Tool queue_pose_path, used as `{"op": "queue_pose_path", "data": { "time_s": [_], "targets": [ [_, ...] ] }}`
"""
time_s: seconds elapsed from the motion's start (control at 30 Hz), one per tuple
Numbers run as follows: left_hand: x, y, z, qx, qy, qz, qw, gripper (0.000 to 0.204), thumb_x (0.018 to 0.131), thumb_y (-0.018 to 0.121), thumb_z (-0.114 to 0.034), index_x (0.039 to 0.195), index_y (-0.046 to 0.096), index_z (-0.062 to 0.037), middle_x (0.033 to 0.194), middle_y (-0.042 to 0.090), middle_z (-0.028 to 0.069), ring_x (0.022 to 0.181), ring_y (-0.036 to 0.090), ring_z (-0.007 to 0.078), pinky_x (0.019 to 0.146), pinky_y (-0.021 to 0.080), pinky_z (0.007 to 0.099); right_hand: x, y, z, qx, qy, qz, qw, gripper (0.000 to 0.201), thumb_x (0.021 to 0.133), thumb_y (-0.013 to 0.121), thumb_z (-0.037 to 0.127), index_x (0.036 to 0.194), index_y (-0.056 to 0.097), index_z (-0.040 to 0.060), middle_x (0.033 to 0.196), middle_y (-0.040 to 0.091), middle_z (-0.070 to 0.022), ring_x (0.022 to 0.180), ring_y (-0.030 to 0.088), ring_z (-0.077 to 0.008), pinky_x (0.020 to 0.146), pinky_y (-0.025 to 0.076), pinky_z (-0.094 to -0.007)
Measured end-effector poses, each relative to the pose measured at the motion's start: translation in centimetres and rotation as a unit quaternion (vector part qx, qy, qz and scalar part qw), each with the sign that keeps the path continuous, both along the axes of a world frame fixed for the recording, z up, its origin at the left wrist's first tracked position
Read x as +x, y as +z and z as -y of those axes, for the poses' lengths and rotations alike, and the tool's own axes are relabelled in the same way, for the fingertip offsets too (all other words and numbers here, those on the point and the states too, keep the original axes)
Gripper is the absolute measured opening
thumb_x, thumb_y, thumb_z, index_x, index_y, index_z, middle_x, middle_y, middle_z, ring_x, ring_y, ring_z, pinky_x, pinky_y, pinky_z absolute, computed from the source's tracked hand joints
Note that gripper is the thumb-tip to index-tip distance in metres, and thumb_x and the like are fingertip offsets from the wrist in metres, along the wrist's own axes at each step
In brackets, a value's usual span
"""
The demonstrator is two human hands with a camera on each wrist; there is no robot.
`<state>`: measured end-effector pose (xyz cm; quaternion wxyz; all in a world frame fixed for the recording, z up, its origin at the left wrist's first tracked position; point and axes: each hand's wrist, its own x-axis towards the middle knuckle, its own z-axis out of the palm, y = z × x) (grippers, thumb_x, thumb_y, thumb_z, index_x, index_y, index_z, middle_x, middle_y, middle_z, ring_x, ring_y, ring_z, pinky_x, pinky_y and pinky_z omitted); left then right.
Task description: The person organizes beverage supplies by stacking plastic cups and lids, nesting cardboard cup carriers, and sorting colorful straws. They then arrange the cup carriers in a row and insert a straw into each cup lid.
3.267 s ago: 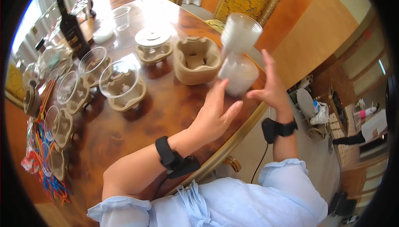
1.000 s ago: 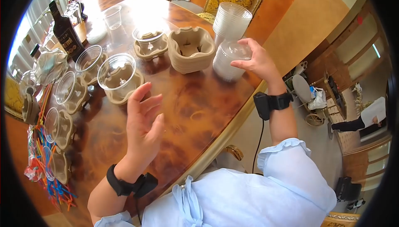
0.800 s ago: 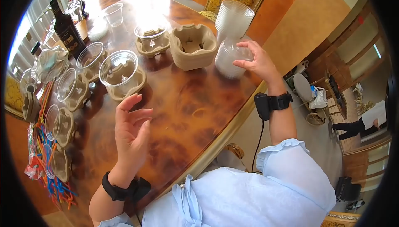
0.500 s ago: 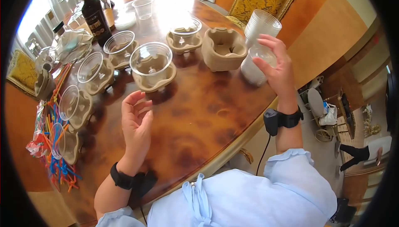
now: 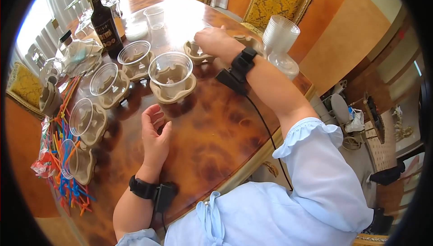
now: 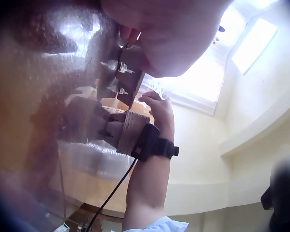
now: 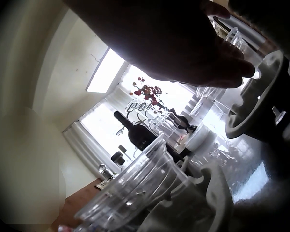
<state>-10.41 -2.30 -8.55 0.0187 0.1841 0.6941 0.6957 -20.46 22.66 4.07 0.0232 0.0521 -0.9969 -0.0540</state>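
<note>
My right hand [image 5: 218, 42] reaches over the far pulp cup holder [image 5: 207, 60], its fingers bent at the rim of a clear plastic cup [image 6: 159, 87]. Its palm and the glare hide most of that cup. Loosely curled, my left hand [image 5: 154, 137] hovers over the table's front part with nothing in it. Just beyond it stands a pulp holder [image 5: 173, 96] bearing a clear cup [image 5: 170, 68]. More holders with clear cups, such as this cup [image 5: 104, 79], curve away to the left. Behind my right wrist is a stack of pulp holders [image 5: 252, 43], partly covered.
Stacked clear cups [image 5: 282, 33] and clear lids [image 5: 284, 65] stand at the table's right edge. A dark bottle [image 5: 106, 22], a clear glass bottle [image 5: 81, 50] and a plastic cup [image 5: 155, 18] are at the back. Colourful straws [image 5: 70, 183] lie left. A cable [image 5: 261, 115] hangs from my right wrist.
My right hand has left the clear lid stack and swung left across to the far cup holder. My left hand has stayed nearly in place after withdrawing leftward from mid-table earlier.
</note>
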Motion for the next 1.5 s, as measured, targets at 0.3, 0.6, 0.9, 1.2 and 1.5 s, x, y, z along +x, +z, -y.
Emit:
{"op": "queue_pose_path", "data": {
  "time_s": [0.3, 0.6, 0.9, 1.2, 1.5],
  "targets": [
    [0.2, 0.5, -0.1, 0.009, 0.016, 0.019, 1.000, 0.044, 0.081, 0.054, 0.005, 0.122, 0.041, -0.0028, 0.119, 0.045, 0.0063, 0.106, 0.047, 0.0151, 0.092, 0.041, 0.0282, -0.1, -0.6, -3.0, -0.087, 0.105, -0.183, 0.974, 0.008, 0.080, 0.052, 0.006, 0.084, 0.055, -0.0006, 0.085, 0.062, -0.0201, 0.084, 0.060, -0.0364, 0.072, 0.047, -0.0437],
    [0.1, 0.1, 0.0, 0.025, 0.029, 0.029, 0.999, 0.046, 0.080, 0.055, 0.004, 0.123, 0.041, -0.0038, 0.121, 0.044, 0.0067, 0.108, 0.046, 0.0153, 0.093, 0.041, 0.0286, 2.6, 1.0, -1.7, -0.218, 0.131, -0.329, 0.910, 0.008, 0.082, 0.054, 0.005, 0.087, 0.057, -0.0007, 0.085, 0.063, -0.0183, 0.079, 0.062, -0.0336, 0.067, 0.049, -0.0420],
    [-0.4, 1.6, 0.1, -0.214, 0.063, -0.250, 0.942, 0.066, 0.071, 0.065, -0.004, 0.132, 0.042, -0.0098, 0.145, 0.025, 0.0177, 0.132, 0.025, 0.0386, 0.109, 0.022, 0.0446, 7.9, -1.7, 5.0, -0.248, 0.289, -0.227, 0.896, 0.016, 0.078, 0.066, 0.011, 0.091, 0.060, 0.0035, 0.085, 0.062, -0.0115, 0.087, 0.058, -0.0287, 0.080, 0.044, -0.0370],
    [-0.5, 0.6, 0.2, -0.280, 0.017, -0.234, 0.931, 0.065, 0.071, 0.066, -0.010, 0.132, 0.043, -0.0139, 0.149, 0.016, 0.0182, 0.133, 0.019, 0.0417, 0.109, 0.021, 0.0480, 7.1, -2.5, 4.3, -0.186, 0.290, -0.174, 0.923, 0.012, 0.077, 0.064, 0.006, 0.089, 0.061, 0.0038, 0.082, 0.062, -0.0113, 0.087, 0.058, -0.0283, 0.083, 0.042, -0.0385],
    [-0.6, 0.3, 0.0, -0.272, 0.026, -0.229, 0.934, 0.067, 0.072, 0.068, -0.013, 0.133, 0.041, -0.0131, 0.149, 0.015, 0.0189, 0.132, 0.020, 0.0426, 0.108, 0.023, 0.0487, 0.2, 2.2, 9.8, -0.315, 0.311, -0.322, 0.837, 0.006, 0.083, 0.058, 0.007, 0.085, 0.062, 0.0044, 0.081, 0.063, -0.0119, 0.081, 0.058, -0.0320, 0.073, 0.044, -0.0416]
  ]
}}
